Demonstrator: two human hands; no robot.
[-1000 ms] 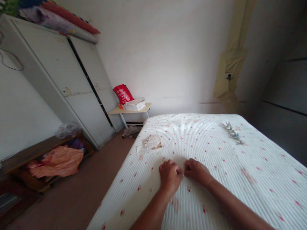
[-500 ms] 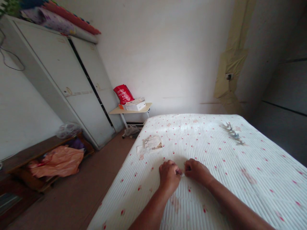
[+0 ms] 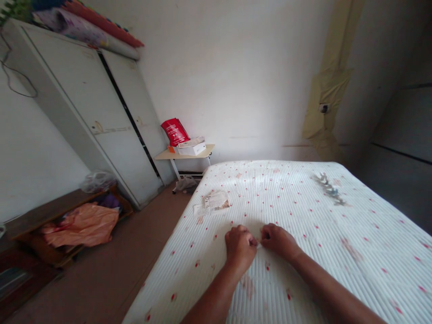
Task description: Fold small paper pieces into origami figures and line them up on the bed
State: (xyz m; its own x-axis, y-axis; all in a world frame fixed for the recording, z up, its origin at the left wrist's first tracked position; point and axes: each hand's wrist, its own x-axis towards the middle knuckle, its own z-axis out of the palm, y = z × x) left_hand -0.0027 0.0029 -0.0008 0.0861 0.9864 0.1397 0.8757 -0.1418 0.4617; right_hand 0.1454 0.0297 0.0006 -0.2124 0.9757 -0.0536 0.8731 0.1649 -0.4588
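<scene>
My left hand (image 3: 240,245) rests low over the bed's quilted cover (image 3: 202,283), its fingers curled and closed. Just to its right, my right hand (image 3: 278,240) is closed too, with thumb and fingertips pinched together. The fingertips of both hands almost meet. A tiny pale bit (image 3: 258,245) shows in the gap between them, too small to name; the fingers hide the rest. Beyond my left hand lie torn pieces of printed paper (image 3: 214,202). Farther off to the right, several small grey-white pointed pieces (image 3: 330,190) lie in a slanting row.
A small table (image 3: 164,155) at the far left corner bears a red bag (image 3: 175,132) and a white box (image 3: 192,149). Along the left stand a grey cabinet (image 3: 111,117) and a low wooden shelf with an orange plastic bag (image 3: 83,225). A wall socket (image 3: 324,108) is at the back right.
The whole view has shifted slightly. Both hands keep nearly the same place and pinch, and less of the pale bit shows between them.
</scene>
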